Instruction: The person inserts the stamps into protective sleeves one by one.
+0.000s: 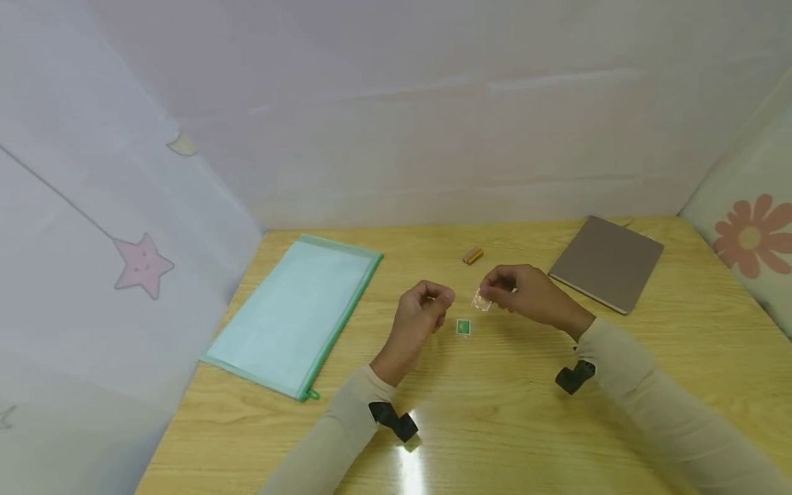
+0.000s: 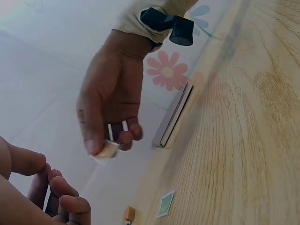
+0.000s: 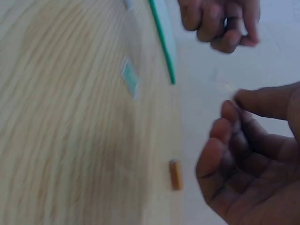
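Observation:
Between thumb and fingertips, my right hand [image 1: 526, 292] pinches a small clear, white-edged piece [image 1: 480, 300]. The left wrist view shows a pale yellowish patch in this piece [image 2: 107, 151]; its exact kind cannot be made out. To the left is my left hand [image 1: 421, 316], fingers curled and thumb tip against the index finger, nothing visible in the pinch. Below and between the hands, a small green square with a white border [image 1: 463, 327], like a stamp, lies flat on the wooden table [image 1: 495, 399].
A pale zip folder with green edging [image 1: 297, 309] lies at the left. Toward the back is a small orange-brown block [image 1: 473, 256]. A brown-covered notebook [image 1: 609, 265] rests at the back right. Printed cloth walls [image 1: 396, 151] border the table at the back and sides.

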A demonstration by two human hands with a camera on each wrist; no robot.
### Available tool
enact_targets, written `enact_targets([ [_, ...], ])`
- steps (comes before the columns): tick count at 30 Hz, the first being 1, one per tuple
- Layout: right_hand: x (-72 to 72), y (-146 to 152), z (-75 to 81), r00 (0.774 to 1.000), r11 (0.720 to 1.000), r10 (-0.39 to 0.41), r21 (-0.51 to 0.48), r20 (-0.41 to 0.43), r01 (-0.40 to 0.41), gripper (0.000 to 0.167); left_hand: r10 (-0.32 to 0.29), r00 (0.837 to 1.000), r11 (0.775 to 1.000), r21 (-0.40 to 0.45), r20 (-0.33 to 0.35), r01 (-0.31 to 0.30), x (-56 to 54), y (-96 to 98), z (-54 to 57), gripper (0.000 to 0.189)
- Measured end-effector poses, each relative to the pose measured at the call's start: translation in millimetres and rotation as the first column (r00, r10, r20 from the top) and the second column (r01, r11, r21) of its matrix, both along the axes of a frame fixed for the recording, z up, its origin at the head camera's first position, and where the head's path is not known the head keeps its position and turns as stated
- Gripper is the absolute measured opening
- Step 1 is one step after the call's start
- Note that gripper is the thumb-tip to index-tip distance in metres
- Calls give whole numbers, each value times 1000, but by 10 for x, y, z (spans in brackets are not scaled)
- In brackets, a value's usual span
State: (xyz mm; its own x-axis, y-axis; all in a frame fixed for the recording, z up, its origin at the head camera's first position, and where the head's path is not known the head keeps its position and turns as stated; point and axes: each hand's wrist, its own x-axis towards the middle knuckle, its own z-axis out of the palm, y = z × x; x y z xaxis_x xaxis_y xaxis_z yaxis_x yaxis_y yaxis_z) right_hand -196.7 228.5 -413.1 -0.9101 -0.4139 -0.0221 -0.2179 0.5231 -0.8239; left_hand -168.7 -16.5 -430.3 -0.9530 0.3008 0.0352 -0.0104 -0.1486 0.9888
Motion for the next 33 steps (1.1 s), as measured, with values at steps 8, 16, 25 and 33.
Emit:
enact_targets([
  [8,-68,143,-397,993,973,68,216,91,-86,16,11,1000,1000,6,-14,-11,-2,-33,13,23],
  [16,-6,103,-519,997,954,62,295,-50,-45,5,-7,1000,1000,9,2,7,-13,24,-25,24],
  [25,78,92,-528,999,953,40,302,-26,-30,6,21,998,998,-65,52,-17,-11,58,-60,27],
  [33,108,106,-583,995,952,68,303,-68,-45,4,28,999,991,-130,41,-22,41,34,-151,29],
])
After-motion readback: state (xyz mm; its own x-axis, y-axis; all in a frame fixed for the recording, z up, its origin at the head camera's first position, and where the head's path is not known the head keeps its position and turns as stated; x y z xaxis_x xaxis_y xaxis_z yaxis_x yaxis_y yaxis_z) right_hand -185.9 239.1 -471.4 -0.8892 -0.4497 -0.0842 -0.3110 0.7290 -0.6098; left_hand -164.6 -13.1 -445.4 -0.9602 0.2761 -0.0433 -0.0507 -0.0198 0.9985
